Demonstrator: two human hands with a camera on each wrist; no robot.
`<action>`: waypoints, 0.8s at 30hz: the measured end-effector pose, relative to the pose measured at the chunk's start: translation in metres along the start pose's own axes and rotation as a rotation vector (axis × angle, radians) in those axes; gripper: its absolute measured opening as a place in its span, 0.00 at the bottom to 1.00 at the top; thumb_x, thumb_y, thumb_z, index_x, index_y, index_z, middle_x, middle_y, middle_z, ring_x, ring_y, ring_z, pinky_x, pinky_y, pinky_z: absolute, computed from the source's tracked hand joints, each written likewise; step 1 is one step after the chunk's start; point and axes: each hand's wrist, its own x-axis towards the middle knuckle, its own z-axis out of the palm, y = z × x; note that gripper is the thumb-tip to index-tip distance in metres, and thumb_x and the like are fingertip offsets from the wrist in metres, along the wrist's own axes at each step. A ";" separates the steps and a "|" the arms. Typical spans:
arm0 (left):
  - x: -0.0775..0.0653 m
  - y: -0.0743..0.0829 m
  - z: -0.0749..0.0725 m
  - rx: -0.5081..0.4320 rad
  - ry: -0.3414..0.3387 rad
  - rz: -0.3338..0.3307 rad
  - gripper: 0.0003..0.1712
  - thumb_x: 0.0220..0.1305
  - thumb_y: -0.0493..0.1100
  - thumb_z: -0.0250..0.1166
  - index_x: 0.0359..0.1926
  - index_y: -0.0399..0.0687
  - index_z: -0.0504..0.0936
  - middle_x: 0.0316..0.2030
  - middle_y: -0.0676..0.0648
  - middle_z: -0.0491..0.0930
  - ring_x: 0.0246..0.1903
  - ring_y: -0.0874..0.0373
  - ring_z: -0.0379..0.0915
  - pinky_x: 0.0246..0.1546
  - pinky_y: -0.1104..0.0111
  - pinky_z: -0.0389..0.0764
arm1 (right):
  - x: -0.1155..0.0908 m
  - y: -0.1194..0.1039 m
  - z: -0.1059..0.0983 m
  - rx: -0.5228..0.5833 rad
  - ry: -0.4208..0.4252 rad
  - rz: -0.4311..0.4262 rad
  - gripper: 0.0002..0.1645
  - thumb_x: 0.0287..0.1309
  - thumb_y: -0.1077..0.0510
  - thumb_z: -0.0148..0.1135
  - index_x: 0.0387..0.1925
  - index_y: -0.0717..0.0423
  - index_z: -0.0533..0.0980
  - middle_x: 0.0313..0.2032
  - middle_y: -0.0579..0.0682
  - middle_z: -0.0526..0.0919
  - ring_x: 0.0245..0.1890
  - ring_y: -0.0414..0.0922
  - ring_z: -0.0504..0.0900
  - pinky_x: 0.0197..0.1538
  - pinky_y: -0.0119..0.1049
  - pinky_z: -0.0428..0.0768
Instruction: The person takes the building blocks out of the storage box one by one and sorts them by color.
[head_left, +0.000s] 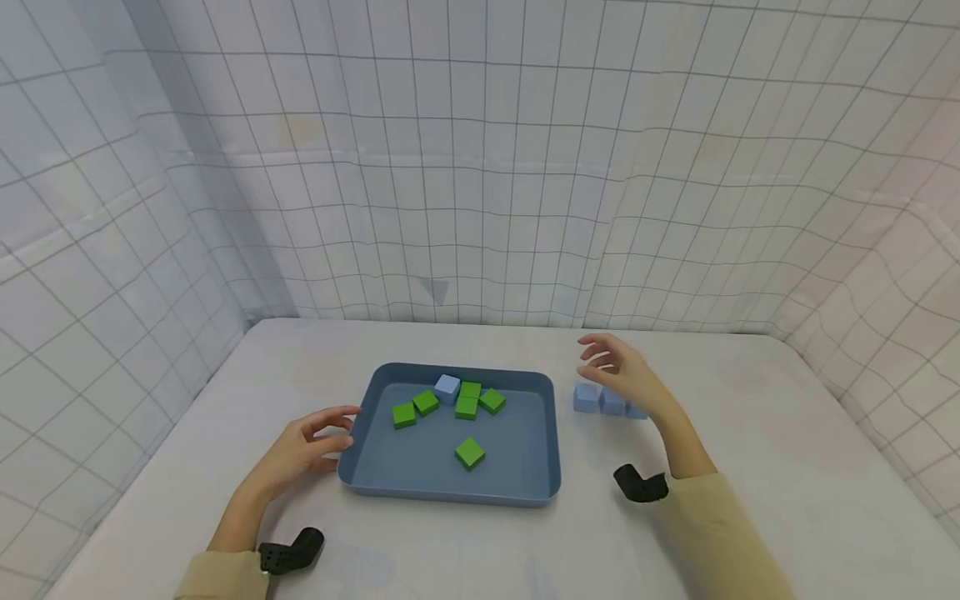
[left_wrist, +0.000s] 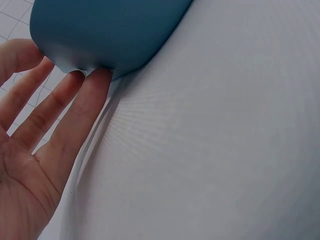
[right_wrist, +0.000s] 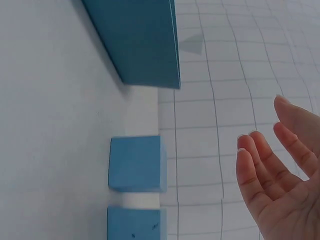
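Left hand (head_left: 303,446), fingers loosely bent, touches the shallow blue rectangular tray (head_left: 420,479) at nine o'clock in the head view; the right hand (head_left: 626,379), relaxed and holding nothing, hovers by pale-blue cubes (head_left: 587,398) toward the tray's two o'clock, white tabletop (head_left: 480,554) stretching at six. Left wrist: straight fingertips (left_wrist: 100,82) meet the tray's outer wall. Right wrist: a gap separates tray corner from nearest cube.

White tabletop (head_left: 450,550) stretching wide here | blue-grey tray (head_left: 450,496) sits flat, a touch nearer the left edge than the right, long sides running nearly along the far edge | and between tray and right edge, three light-blue blocks (head_left: 612,403) line up, the rightmost partly hidden!
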 end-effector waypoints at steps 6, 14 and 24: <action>0.001 0.000 0.000 0.009 -0.003 0.004 0.31 0.60 0.42 0.61 0.63 0.38 0.63 0.53 0.33 0.64 0.48 0.46 0.71 0.38 0.63 0.79 | 0.022 -0.016 0.024 0.032 -0.070 -0.044 0.26 0.56 0.61 0.62 0.56 0.61 0.67 0.45 0.65 0.73 0.43 0.52 0.76 0.45 0.38 0.76; 0.001 0.000 0.000 0.002 -0.010 0.004 0.31 0.60 0.41 0.61 0.63 0.37 0.63 0.53 0.33 0.64 0.48 0.46 0.71 0.38 0.62 0.79 | 0.046 -0.027 0.055 0.022 -0.137 -0.104 0.26 0.56 0.61 0.61 0.56 0.63 0.67 0.44 0.64 0.73 0.43 0.53 0.76 0.48 0.46 0.75; 0.001 0.000 0.000 0.004 -0.006 0.007 0.31 0.60 0.41 0.61 0.63 0.37 0.64 0.53 0.33 0.64 0.47 0.48 0.72 0.37 0.62 0.79 | 0.067 -0.037 0.074 -0.002 -0.211 -0.181 0.25 0.57 0.55 0.61 0.54 0.59 0.69 0.40 0.60 0.74 0.40 0.46 0.77 0.45 0.38 0.76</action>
